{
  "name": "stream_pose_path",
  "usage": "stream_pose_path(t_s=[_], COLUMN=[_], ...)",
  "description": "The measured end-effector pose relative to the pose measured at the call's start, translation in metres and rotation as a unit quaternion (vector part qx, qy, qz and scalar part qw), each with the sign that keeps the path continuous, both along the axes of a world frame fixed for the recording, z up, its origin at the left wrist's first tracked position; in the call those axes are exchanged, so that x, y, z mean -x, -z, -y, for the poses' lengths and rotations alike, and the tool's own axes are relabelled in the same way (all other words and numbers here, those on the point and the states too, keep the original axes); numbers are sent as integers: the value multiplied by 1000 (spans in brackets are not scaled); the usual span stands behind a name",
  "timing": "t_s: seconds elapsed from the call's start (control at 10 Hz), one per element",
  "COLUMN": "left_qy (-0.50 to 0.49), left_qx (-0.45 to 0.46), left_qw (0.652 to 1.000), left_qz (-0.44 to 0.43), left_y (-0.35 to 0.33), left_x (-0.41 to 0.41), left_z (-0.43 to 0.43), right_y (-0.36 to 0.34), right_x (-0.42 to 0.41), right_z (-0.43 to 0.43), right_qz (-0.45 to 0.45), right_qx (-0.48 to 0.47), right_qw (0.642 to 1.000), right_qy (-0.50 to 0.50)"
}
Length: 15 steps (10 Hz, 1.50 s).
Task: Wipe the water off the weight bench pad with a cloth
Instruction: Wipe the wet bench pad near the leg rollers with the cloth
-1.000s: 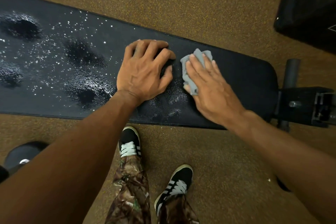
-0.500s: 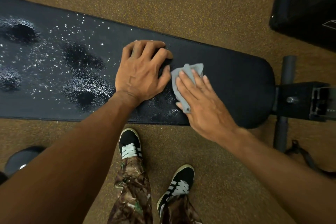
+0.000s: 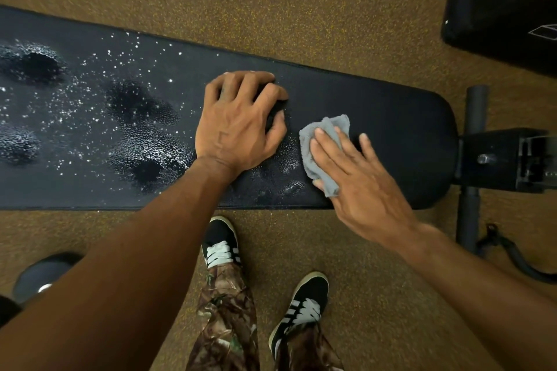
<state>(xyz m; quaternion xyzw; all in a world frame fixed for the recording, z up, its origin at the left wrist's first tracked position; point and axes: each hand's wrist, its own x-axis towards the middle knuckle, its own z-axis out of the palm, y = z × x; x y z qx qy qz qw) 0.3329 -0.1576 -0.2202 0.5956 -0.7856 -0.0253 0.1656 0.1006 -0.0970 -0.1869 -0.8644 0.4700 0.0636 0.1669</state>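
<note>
The right hand [image 3: 358,178] presses flat, fingers spread, on the grey cloth [image 3: 324,144]; beside it, the left hand [image 3: 238,126] rests loosely curled and empty on the wet bench pad [image 3: 391,117].

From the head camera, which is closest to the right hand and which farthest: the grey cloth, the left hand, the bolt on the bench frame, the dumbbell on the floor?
1. Cloth: under the right hand fingers.
2. Left hand: just beside it, flat on the pad.
3. Bolt: on the frame beyond the pad's end.
4. Dumbbell: on the floor, far past the left arm.
</note>
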Motion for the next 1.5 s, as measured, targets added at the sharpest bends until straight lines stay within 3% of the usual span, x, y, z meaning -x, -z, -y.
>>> stream_pose_path(t_s=[0.2,0.4,0.6,0.8,1.0,1.2,1.4,1.5], left_qy=[-1,5,22,65,20,4,-2,-2], left_qx=[-5,-13,-19,-35,-22,-35,-31,-27], left_qw=[1000,1000,999,997,999,999,999,1000], left_qz=[1,-6,-15,-27,-28,-1,12,14], left_y=[-1,-2,-1,-10,-10,-2,-2,-2], left_x=[-1,-3,-7,-22,-47,-50,-46,-46], left_z=[0,-1,1,-2,-25,-38,-39,-39], right_y=[2,-2,3,0,0,-1,4,8], right_x=[-52,-17,-64,-33,-75,-46,-74,-75], right_z=[2,-19,-13,-33,-17,-39,-19,-32], right_qz=[55,-23,38,-29,45,-27,20,23], right_qx=[-15,0,-21,-10,-22,-2,-15,-10], right_qw=[991,999,983,995,981,996,986,991], right_qy=[121,39,179,94,188,80,167,132])
